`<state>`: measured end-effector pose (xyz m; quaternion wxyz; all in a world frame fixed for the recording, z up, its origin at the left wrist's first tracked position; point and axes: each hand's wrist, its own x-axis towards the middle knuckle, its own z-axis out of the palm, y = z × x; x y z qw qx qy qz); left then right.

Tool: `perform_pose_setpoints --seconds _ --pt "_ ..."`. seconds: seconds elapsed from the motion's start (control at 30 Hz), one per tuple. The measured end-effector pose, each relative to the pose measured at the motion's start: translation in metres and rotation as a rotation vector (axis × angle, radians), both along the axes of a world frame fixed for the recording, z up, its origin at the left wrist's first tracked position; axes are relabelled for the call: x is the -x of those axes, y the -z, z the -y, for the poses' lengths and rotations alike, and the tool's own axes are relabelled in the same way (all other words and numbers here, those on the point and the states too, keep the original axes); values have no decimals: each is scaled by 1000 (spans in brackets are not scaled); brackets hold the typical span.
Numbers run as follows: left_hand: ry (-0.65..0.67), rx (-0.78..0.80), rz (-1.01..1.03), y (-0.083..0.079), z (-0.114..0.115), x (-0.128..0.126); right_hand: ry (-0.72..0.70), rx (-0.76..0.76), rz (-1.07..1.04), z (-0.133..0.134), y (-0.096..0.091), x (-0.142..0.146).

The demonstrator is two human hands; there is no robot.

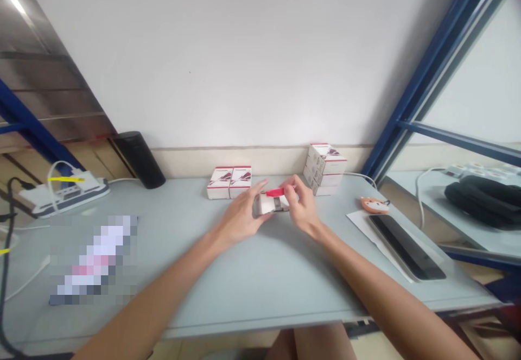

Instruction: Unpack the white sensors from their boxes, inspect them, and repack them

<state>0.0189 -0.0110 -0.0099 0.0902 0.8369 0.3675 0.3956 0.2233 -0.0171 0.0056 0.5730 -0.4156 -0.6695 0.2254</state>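
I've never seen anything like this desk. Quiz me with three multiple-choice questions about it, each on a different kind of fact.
1. Where is the black cylinder?
A) Between the hands
B) At the back of the desk, toward the left
C) On the tablet

2. How many white boxes sit side by side just left of the hands?
A) One
B) Five
C) Two

3. What state is the small white box in?
A) Gripped by the left hand
B) Lying apart from both hands
C) Sitting on top of the stack

Answers:
1: B, it sits by the wall, far left of the hands.
2: C, exactly two stand together there.
3: A, the left hand's fingers wrap over it, while the right hand pinches a red piece beside it.
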Motion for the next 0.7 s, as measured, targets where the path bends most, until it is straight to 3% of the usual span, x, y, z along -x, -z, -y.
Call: perform_pose_setpoints --seconds 0.13,0.23,0.37,0.43,0.5,0.6,0.7 --pt "43 -373 28 9 -3 -2 -101 260 -201 3 -17 4" --pt "47 -673 4 7 0 -3 -202 422 -362 2 -19 8" --pt "147 -655 -303 -3 3 -1 -234 532 -420 -2 -10 9" --pt "140 -600 -321 -6 2 2 -112 412 -349 -2 -6 8" --pt "56 -525 -256 -6 1 4 -31 167 -196 0 -5 7" --pt "-120 -287 -114 -9 0 5 -57 -150 96 5 -6 7" --pt "-205 -76 -21 -12 2 3 -10 -237 147 5 -5 7"
